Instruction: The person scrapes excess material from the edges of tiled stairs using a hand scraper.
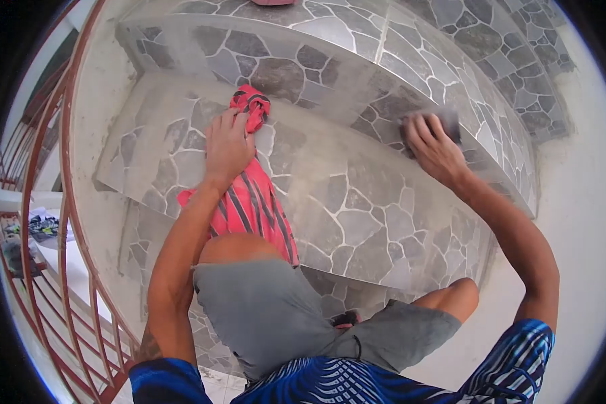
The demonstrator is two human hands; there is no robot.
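My left hand (227, 145) presses down on a red cloth with dark stripes (252, 202) that lies across a stone-patterned stair tread (330, 175). My right hand (432, 147) grips a small grey pad (449, 124) and holds it against the riser of the step above (357, 101). I kneel on the stairs, my knees in grey shorts just below the cloth.
A curved red metal railing (64, 222) runs down the left side of the staircase. A white wall (586, 202) borders the steps on the right. Higher steps (303, 27) continue upward, with something pink (273, 2) at the top edge. Items lie on the floor below, far left (37, 225).
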